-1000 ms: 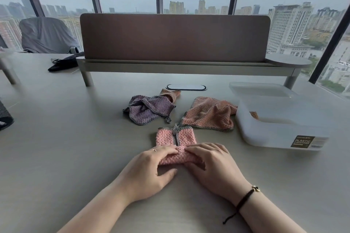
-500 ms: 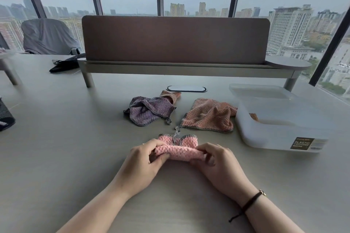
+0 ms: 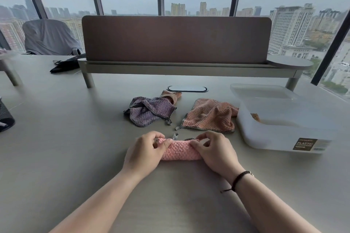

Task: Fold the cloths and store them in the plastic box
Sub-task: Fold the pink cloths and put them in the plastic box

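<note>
A pink cloth (image 3: 180, 150) lies rolled into a short tube on the table in front of me. My left hand (image 3: 146, 152) grips its left end and my right hand (image 3: 216, 150) grips its right end, fingers curled over the top. Behind it a purple cloth (image 3: 149, 112) lies crumpled, with an orange cloth (image 3: 208, 115) to its right. The translucent plastic box (image 3: 280, 134) stands at the right, open, with something orange showing inside it.
The box's lid (image 3: 263, 91) lies flat behind the box. A brown desk divider (image 3: 176, 41) on a raised shelf crosses the back. A black object (image 3: 66, 64) lies at back left, a dark mesh item (image 3: 5, 119) at the left edge.
The flat pink cloth has been rolled away from me into a tube. Both hands moved forward with it and went from pressing its near edge to gripping its ends.
</note>
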Demonstrator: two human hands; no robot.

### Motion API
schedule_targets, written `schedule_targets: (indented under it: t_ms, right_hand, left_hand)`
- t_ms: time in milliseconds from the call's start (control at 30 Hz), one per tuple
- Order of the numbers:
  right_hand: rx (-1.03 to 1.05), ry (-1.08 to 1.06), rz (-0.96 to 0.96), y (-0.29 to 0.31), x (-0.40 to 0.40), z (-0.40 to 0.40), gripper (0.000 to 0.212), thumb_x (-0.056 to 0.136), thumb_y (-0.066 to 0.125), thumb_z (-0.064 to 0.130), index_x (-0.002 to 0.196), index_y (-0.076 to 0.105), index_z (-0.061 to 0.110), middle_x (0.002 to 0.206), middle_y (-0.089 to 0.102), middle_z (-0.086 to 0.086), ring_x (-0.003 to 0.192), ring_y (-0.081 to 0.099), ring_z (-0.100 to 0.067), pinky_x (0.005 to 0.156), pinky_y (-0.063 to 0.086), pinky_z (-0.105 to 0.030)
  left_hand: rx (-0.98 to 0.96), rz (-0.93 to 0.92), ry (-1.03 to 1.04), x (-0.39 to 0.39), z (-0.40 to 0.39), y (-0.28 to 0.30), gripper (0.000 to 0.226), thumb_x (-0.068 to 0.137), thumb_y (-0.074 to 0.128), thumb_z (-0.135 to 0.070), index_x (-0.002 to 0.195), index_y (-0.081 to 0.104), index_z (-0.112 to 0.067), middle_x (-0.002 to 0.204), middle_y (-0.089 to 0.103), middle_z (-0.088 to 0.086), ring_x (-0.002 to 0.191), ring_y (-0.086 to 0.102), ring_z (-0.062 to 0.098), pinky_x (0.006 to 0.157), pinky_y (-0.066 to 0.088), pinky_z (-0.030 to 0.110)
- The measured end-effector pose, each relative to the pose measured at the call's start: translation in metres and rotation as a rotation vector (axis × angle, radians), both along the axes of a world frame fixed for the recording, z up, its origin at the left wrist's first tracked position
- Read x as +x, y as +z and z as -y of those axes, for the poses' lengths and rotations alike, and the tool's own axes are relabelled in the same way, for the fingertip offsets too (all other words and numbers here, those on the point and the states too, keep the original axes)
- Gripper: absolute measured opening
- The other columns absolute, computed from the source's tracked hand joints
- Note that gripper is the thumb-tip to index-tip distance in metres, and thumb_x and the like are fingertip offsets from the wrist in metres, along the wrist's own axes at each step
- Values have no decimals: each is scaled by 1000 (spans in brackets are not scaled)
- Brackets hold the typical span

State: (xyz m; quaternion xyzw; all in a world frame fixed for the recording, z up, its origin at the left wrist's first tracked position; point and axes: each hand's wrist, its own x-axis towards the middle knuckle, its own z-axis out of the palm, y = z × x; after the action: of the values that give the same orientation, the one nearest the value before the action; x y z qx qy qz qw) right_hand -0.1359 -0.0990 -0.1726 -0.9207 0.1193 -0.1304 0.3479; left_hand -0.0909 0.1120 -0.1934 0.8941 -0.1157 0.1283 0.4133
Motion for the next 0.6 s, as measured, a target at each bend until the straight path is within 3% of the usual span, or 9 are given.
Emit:
schedule_targets:
  t_ms: [133, 367, 500, 600]
  right_hand:
    - [-159, -5, -32, -1, 4, 2, 34, 80, 60, 63, 100, 65, 36, 90, 69, 10, 94, 64, -16, 74, 47, -28]
    - [-274, -23, 3, -7, 4, -3, 39, 84, 51, 65, 112, 62, 40, 100, 72, 7, 103, 64, -22, 78, 48, -31]
    - [-309, 0, 23, -6, 0, -4, 36, 88, 49, 62, 111, 62, 39, 103, 72, 4, 103, 65, -24, 78, 48, -31]
    - [-298, 19, 29, -6, -4, -3, 34, 88, 49, 61, 107, 60, 35, 98, 72, 5, 99, 65, -24, 75, 46, -31]
  left_hand:
    - [125, 23, 68, -2, 4, 3, 36, 81, 66, -60, 104, 68, -32, 79, 71, 1, 80, 68, 21, 62, 45, 30]
    - [226, 108, 170, -5, 4, 6, 35, 80, 65, -63, 87, 70, -29, 76, 71, -6, 83, 68, 22, 68, 50, 32]
    - [219, 167, 131, -2, 0, 1, 36, 79, 63, -65, 83, 67, -29, 83, 64, -9, 90, 64, 21, 75, 48, 34]
    - [206, 105, 25, -4, -4, 2, 48, 73, 53, -77, 89, 62, -33, 91, 62, -11, 96, 59, 19, 85, 48, 36]
